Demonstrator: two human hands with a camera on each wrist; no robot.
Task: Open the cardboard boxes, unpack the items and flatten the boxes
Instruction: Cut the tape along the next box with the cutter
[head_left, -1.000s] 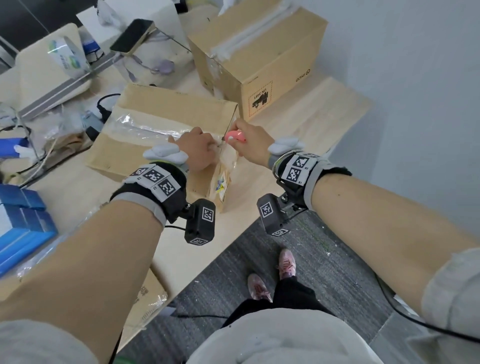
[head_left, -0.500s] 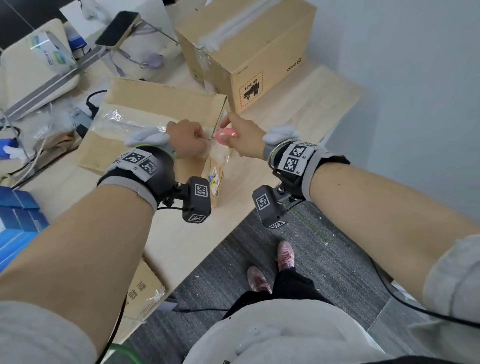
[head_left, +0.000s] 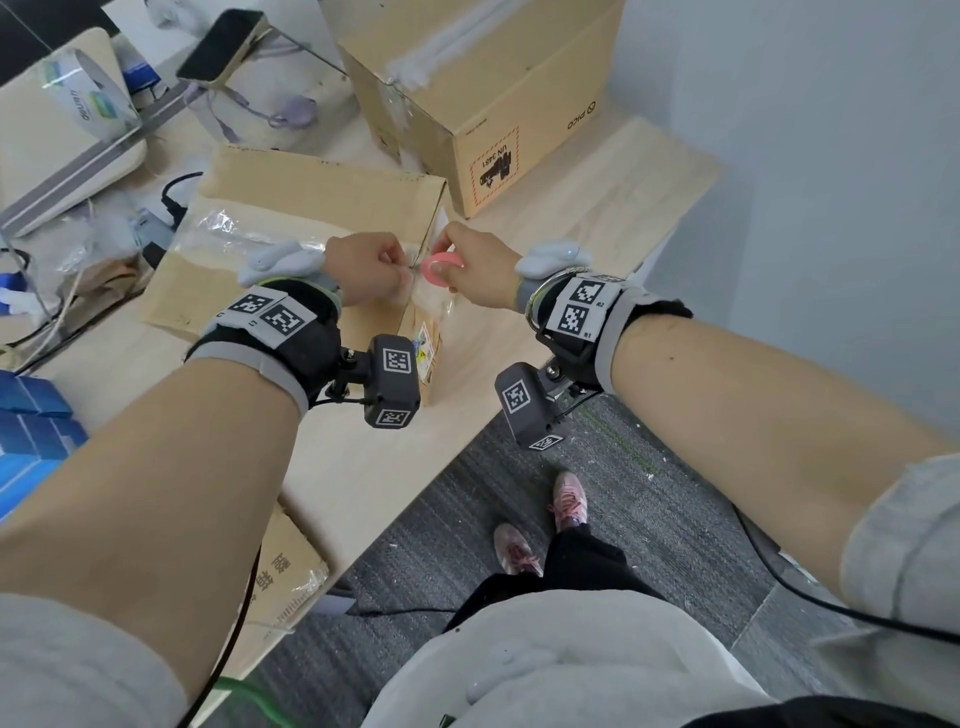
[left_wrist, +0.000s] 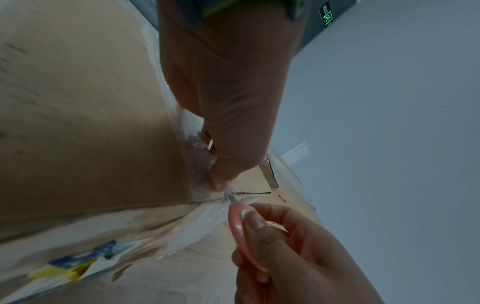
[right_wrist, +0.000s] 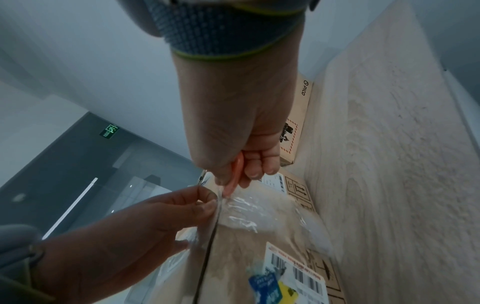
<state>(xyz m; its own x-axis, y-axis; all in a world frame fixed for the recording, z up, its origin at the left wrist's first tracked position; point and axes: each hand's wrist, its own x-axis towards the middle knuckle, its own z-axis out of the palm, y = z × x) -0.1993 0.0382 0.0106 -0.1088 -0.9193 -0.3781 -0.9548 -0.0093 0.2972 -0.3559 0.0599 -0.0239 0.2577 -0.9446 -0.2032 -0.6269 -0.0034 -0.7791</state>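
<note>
Both hands work at the taped corner of the near cardboard box (head_left: 311, 208).

The box lies flat on the wooden table (head_left: 597, 218), close to its near edge, with clear tape (head_left: 234, 228) wrinkled along its top seam and down its right end. The left hand (head_left: 363, 267) pinches the tape at that top right corner, fingers curled tight. The right hand (head_left: 480, 270) grips a small pink cutter (head_left: 441, 267), its tip touching the seam just beside the left fingertips (right_wrist: 207, 203). A second, taller cardboard box (head_left: 493, 88) stands farther back on the table, sealed with white tape. Far left lie a phone (head_left: 221, 44), cables and blue cartons (head_left: 31, 431).
</note>
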